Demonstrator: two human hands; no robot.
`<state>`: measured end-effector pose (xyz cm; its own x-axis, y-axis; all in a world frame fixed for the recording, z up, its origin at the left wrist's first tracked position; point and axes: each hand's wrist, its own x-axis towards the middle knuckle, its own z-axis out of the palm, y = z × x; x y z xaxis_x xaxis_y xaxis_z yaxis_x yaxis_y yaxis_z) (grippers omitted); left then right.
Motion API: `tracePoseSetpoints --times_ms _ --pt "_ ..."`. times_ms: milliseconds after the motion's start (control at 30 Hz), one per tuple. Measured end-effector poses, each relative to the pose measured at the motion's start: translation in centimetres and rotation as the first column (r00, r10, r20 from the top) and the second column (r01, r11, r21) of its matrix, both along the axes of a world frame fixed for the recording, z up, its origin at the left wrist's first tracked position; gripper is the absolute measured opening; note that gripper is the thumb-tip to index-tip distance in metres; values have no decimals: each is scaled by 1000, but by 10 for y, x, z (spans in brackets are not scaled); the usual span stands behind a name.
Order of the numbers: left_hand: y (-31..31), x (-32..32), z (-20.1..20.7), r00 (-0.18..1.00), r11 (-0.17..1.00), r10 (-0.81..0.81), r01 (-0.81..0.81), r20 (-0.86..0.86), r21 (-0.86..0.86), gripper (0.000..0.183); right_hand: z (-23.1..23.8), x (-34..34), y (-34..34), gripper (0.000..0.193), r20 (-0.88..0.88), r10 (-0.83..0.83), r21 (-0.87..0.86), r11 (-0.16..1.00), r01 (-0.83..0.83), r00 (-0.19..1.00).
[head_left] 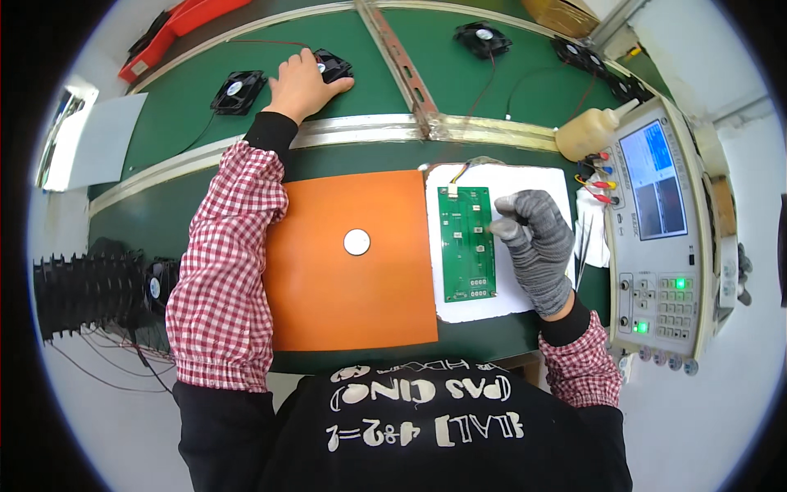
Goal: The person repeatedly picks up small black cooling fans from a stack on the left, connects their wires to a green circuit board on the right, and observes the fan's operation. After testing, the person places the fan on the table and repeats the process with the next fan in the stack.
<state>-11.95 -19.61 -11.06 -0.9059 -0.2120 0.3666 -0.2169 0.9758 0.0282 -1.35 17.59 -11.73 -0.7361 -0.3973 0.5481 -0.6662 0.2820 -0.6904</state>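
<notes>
At the far side of the bench, my bare left hand (303, 87) is on a black cooling fan (334, 64), with its fingers along one side and the thumb at the near edge. A second black fan (238, 92) lies just left of that hand. My right hand (541, 246), in a grey striped glove, is beside the right edge of a green circuit board (467, 275). Its fingers are curled, with a small gap between thumb and forefinger and nothing visible in it. The board lies on a white foam pad (510, 302), and coloured wires plug into its top end.
An orange mat (352, 303) bears a white round disc (357, 242). A metal rail (361, 131) crosses behind it. To the right stand a test instrument (656, 205) and a yellowish squeeze bottle (586, 134). Stacked black fans (90, 295) are at left; another fan (482, 38) lies far right.
</notes>
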Motion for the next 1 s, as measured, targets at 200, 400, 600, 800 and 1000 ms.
tracePoseSetpoints --times_ms 200,400,600,800,1000 --pt "94 75 44 642 578 -704 767 -303 280 71 15 6 -4 49 -247 -54 145 985 93 967" --pt "123 170 60 347 368 -922 923 -170 -113 63 22 11 -5 55 -374 135 213 975 -56 917" --pt "46 169 77 808 938 -264 343 -526 56 79 21 -12 8 19 -386 -94 483 827 288 918" --pt "86 192 44 762 720 -590 646 -266 252 97 5 -5 -1 11 289 17 108 993 -50 957" --pt "97 194 16 762 601 -637 585 -116 544 101 -3 -7 -3 12 165 28 257 964 -70 986"
